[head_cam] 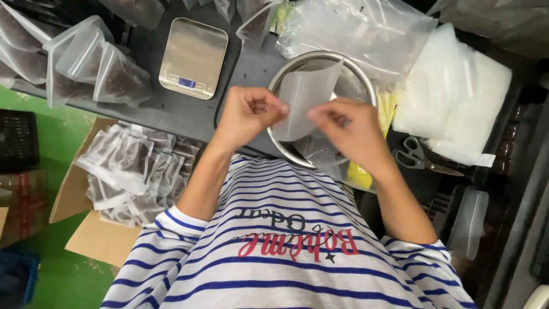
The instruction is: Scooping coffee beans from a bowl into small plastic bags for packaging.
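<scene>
Bowl [366, 80] contents behind pouch [303, 97]

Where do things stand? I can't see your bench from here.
Left hand and right hand both pinch an empty frosted pouch. Pouch held over the steel bowl. Nothing in the way.

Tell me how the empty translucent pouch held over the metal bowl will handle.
Probably floppy: the translucent pouch curves where the left hand and right hand pinch its lower corners. Likely very light, as it looks empty. Its smooth plastic may be slippery in a loose grip above the metal bowl.
</scene>
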